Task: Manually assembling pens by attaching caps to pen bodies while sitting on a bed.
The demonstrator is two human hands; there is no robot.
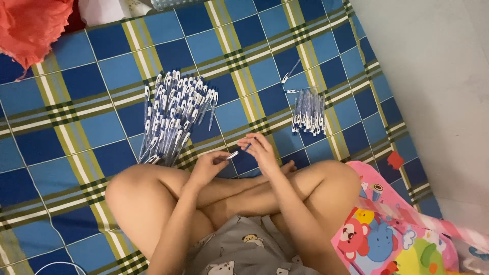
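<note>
Clearly the pen (239,151) between the two hands is a light, slim thing, a stiff plastic tube that should take a pinch without bending, though its smooth barrel could slip and roll if let go. It sits just above the person's crossed legs, spanning the small gap between the hands. The left hand (208,167) is closed in a pinch on the white end, and the right hand (262,151) pinches the dark blue end with thumb and forefinger; each end looks like the sound place to grip, since the middle gives little purchase for pulling or pushing parts together. Whether the two ends are joined or slightly apart is too small to tell.

In looks it matches the rest: a pale, clear-looking barrel with white and dark blue parts. A large pile of pens (173,117) lies fanned out on the blue, green and white checked mat (81,102) ahead of the left knee, and a smaller bundle of pens (308,112) lies ahead of the right hand, with two loose pieces (290,76) just beyond it. A bright cartoon-printed pink cloth (397,234) lies beside the right knee.
</note>
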